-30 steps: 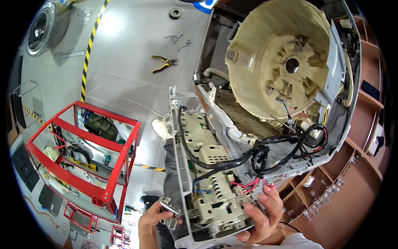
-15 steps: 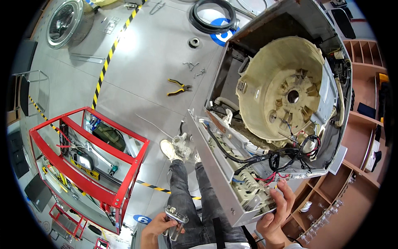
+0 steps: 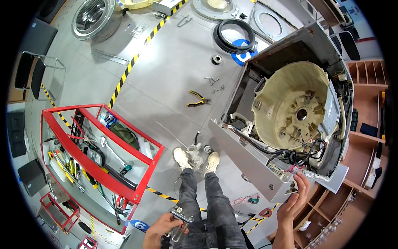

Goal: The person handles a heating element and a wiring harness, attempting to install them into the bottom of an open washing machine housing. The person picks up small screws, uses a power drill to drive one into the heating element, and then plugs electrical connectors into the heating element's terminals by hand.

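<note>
In my left hand (image 3: 166, 224) is a heating element (image 3: 182, 215) with a flat metal end plate and shiny tubes; my fingers close around it. My right hand (image 3: 292, 203) grips the near right end of a grey control panel (image 3: 248, 155), its fingers curved at the edge. The panel tilts away from an opened washing machine cabinet (image 3: 282, 54). Inside the cabinet sits a yellowed plastic tub (image 3: 277, 95) with a hole in its back wall. Black and red wires (image 3: 296, 157) run between the tub and the panel.
A red-framed tool cart (image 3: 143, 176) stands at the left. Pliers (image 3: 198, 98), several bolts (image 3: 213, 81), a black rubber gasket (image 3: 219, 41) and a pump-like white part (image 3: 194, 153) lie on the floor. A metal drum (image 3: 93, 20) is at the far left, wooden shelves (image 3: 360, 153) at the right.
The control panel has turned so its outer face shows more and its inside less. My right hand has moved with it. My view has shifted; the left hand still holds the heating element.
</note>
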The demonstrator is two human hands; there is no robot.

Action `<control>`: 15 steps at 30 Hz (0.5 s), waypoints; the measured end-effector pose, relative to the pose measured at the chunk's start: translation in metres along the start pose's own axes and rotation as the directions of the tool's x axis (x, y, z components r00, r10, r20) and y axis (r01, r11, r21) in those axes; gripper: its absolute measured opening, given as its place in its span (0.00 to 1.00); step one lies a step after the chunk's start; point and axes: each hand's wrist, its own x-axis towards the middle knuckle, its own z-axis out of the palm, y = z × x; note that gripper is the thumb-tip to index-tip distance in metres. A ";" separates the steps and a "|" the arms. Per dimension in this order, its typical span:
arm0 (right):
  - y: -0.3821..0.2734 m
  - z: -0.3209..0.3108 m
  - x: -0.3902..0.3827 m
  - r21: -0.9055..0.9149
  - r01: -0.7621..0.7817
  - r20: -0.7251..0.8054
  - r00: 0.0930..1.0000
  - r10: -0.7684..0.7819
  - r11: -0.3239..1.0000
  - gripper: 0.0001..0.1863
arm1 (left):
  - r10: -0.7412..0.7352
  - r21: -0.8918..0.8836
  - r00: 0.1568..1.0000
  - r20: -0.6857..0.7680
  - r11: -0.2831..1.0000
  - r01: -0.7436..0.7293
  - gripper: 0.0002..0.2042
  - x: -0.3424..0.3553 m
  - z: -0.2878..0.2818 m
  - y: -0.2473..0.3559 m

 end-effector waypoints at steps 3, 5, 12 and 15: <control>0.000 0.001 0.000 -0.048 0.003 -0.025 1.000 -0.005 0.999 0.30 | 0.000 0.033 1.000 -0.020 0.999 0.001 0.08 -0.006 -0.005 0.000; -0.002 0.001 0.002 -0.038 0.023 -0.033 0.999 -0.024 0.999 0.29 | 0.000 0.066 1.000 -0.031 0.998 0.002 0.07 -0.009 -0.007 0.003; 0.000 0.005 0.001 -0.024 0.034 -0.057 0.998 -0.035 0.999 0.27 | 0.052 0.051 0.998 -0.039 0.997 -0.050 0.06 -0.015 -0.013 0.000; 0.002 0.007 -0.001 -0.015 0.014 -0.068 0.998 -0.015 1.000 0.26 | 0.090 0.085 0.995 -0.047 0.993 -0.086 0.06 -0.020 -0.010 0.001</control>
